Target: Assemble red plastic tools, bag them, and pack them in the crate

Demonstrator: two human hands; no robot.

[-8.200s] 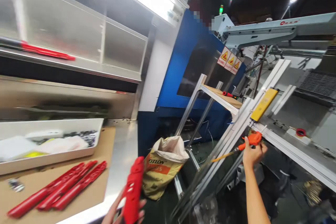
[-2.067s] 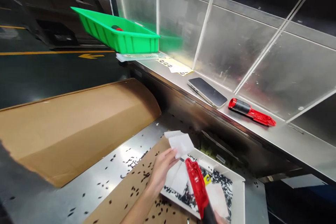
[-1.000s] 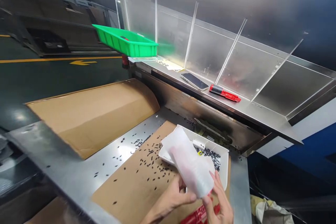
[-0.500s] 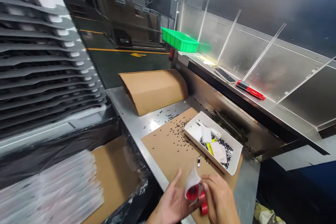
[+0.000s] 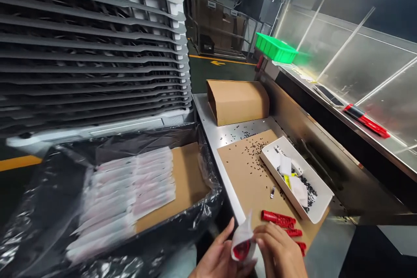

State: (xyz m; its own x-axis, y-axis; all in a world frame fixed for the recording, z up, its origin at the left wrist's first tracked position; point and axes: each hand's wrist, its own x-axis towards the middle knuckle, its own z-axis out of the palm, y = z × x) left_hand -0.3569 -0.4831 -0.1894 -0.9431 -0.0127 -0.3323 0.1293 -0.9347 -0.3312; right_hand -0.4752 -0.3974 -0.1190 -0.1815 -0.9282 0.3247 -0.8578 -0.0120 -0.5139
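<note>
At the bottom of the head view, a red tube-shaped part (image 5: 241,250) sits inside a thin white wrapping sleeve (image 5: 243,231), its round red end facing me. My left hand (image 5: 215,255) cradles the wrapped part from below and the left, thumb raised beside it. With bent fingers my right hand (image 5: 282,249) pinches the sleeve's right edge. Just beyond that hand, several red tube-shaped parts (image 5: 277,217) lie on the cardboard sheet (image 5: 239,169), partly hidden by it. A small nail clipper-like metal tool (image 5: 272,191) rests farther up the sheet.
A white tray (image 5: 321,217) holds small black pieces and white pads; more black bits are scattered nearby. On the left, a black-lined box (image 5: 192,208) contains rows of white-wrapped parts (image 5: 130,195). Curved cardboard (image 5: 241,102), a green bin (image 5: 276,47) and a red-black marker (image 5: 366,120) stand behind.
The view has swung left, showing more of the lined box. Both hands stay on the wrapped part, now left of the red parts on the sheet, which show more fully.
</note>
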